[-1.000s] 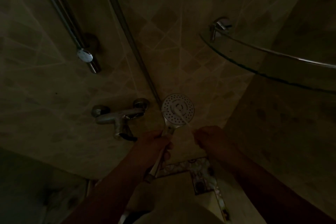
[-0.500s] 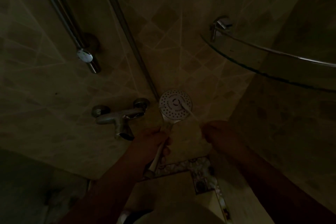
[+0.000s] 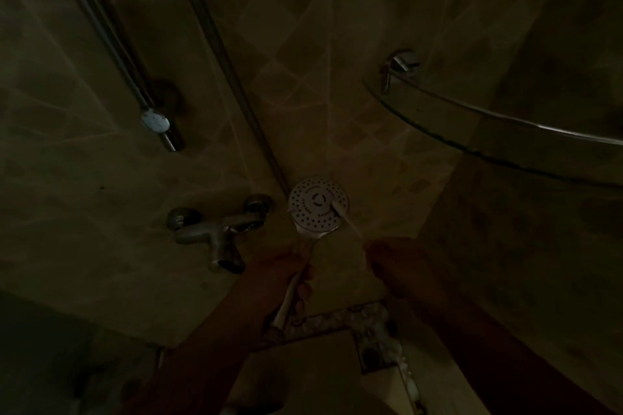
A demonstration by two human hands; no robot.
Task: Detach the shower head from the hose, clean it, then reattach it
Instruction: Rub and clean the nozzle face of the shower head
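Note:
The scene is very dim. A white round shower head [image 3: 317, 205] with a dotted face points toward me, in front of the tiled corner. My left hand [image 3: 286, 266] grips its pale handle from the left. My right hand [image 3: 391, 259] holds a thin pale brush [image 3: 344, 217], a toothbrush by its shape, whose tip lies on the right side of the shower head's face. No hose is seen joined to the handle's lower end. A thin hose or pipe [image 3: 219, 54] runs down the corner behind the head.
A chrome mixer tap [image 3: 215, 229] juts from the left wall, close to my left hand. A slide rail [image 3: 111, 44] ends in a bracket above it. A curved glass corner shelf [image 3: 488, 128] hangs at the upper right. Patterned tiles show below my hands.
The brush tip has moved from the middle of the shower head's face to its right side. My right hand has shifted slightly right and up; the shower head rose a little.

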